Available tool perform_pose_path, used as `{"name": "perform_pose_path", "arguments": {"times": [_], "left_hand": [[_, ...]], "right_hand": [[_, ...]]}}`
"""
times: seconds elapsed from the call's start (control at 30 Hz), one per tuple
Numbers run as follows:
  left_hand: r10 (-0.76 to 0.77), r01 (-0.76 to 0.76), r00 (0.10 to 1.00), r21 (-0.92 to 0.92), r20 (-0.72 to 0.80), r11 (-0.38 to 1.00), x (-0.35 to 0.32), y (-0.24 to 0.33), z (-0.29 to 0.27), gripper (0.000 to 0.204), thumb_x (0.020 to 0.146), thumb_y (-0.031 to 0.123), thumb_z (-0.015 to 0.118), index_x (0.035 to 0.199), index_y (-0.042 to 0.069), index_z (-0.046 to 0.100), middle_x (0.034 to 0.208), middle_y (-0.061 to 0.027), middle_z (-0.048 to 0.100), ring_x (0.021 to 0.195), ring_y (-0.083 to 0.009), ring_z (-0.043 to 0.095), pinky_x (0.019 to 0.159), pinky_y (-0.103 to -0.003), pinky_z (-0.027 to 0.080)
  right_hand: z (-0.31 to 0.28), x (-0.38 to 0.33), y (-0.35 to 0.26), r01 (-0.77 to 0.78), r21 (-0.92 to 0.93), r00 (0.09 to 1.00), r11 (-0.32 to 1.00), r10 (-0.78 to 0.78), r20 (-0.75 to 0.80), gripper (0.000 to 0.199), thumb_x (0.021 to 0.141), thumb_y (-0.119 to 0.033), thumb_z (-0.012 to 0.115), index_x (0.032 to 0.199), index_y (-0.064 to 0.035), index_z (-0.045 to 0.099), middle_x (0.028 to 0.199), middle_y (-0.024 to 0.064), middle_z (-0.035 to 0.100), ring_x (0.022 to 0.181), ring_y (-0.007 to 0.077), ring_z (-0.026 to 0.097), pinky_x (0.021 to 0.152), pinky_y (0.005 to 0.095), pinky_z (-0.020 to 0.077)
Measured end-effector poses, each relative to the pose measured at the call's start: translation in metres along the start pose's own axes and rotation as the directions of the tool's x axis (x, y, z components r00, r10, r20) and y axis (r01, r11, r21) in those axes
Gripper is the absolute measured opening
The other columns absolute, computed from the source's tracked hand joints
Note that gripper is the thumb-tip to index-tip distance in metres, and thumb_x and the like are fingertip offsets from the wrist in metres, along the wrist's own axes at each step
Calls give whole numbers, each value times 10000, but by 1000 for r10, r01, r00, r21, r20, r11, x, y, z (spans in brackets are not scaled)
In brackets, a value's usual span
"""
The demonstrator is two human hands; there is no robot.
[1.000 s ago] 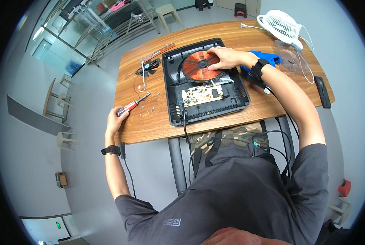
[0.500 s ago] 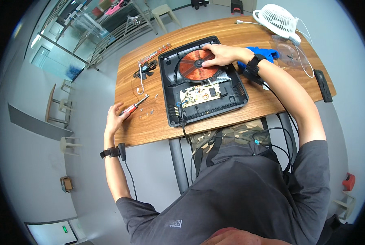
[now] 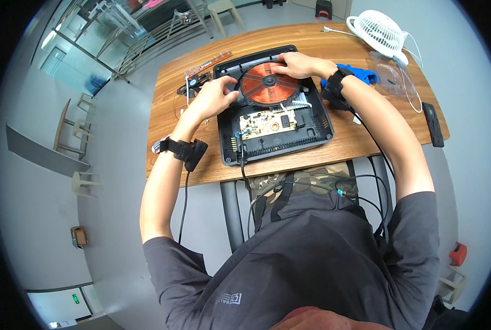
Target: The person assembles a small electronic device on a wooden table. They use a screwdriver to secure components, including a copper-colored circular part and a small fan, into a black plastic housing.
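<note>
A round copper induction coil [image 3: 270, 93] with a black hub lies in the far part of an open black cooker housing [image 3: 316, 118]. My right hand [image 3: 299, 65] grips the coil's far right rim, thumb on top. At its left rim my left hand [image 3: 217, 98] has its curved fingers and thumb against the edge; the exact contact is partly hidden. Nearer to me in the housing is a cream circuit board [image 3: 261, 125] with a black power cord [image 3: 242, 165]. The end of a screwdriver handle [image 3: 158, 144] shows beside my left wrist.
Left of the housing lie a small black fan [image 3: 193, 83] and a strip-shaped board [image 3: 208, 65]. On the right are a blue cloth [image 3: 361, 74], a clear plastic piece [image 3: 385, 82], a white fan [image 3: 378, 34] and a black bar [image 3: 433, 125]. Cables trail from both wrist straps.
My left hand has left the screwdriver and moved up and right to the coil's left rim. My right hand stays on the coil, which has shifted slightly.
</note>
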State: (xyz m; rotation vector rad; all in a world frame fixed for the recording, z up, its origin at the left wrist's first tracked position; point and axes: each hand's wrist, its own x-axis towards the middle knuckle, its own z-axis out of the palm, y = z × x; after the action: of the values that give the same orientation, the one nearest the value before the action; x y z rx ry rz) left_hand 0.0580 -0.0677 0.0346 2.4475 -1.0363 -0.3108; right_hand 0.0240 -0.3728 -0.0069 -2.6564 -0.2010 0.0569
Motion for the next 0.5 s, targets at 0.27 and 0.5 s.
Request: {"name": "perform_pose_path", "arguments": {"times": [0.27, 0.5], "left_hand": [[-91, 93, 996, -172, 20, 981, 6, 14, 27, 524, 950, 179, 701, 1406, -10, 525, 869, -82, 756, 722, -111, 667, 692, -269, 538], [-209, 230, 973, -561, 102, 795, -1, 9, 36, 738, 845, 152, 835, 1423, -74, 436, 869, -67, 739, 742, -87, 639, 653, -229, 491]], "right_hand": [[5, 7, 0, -52, 22, 999, 998, 52, -2, 591, 971, -424, 638, 1293, 71, 609, 1221, 275, 673, 1129, 359, 662, 978, 396, 518], [13, 10, 1, -11, 23, 986, 1000, 15, -169, 497, 891, -397, 702, 1167, 15, 703, 1118, 243, 714, 1066, 359, 686, 948, 420, 531]]}}
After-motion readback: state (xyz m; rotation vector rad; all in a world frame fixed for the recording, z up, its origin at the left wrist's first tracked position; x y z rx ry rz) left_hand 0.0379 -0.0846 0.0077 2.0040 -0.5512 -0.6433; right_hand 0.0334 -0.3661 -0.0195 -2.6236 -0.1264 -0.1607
